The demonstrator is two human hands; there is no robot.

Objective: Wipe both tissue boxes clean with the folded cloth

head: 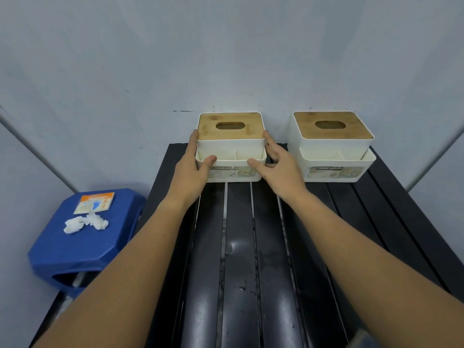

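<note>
Two white tissue boxes with wooden lids stand at the far end of a black slatted table (238, 247), against the wall. My left hand (193, 167) grips the left side of the left tissue box (230, 146), thumb on its front rim. My right hand (278, 167) grips that box's right side, thumb on the front. The right tissue box (331, 146) stands untouched about a hand's width to the right. No folded cloth is in either hand; crumpled white wipes (85, 222) lie on a blue stool.
The blue plastic stool (75, 247) stands left of the table and also carries an orange and white packet (94, 202). A pale wall rises directly behind the boxes. The table's glossy slats show some water drops near the front.
</note>
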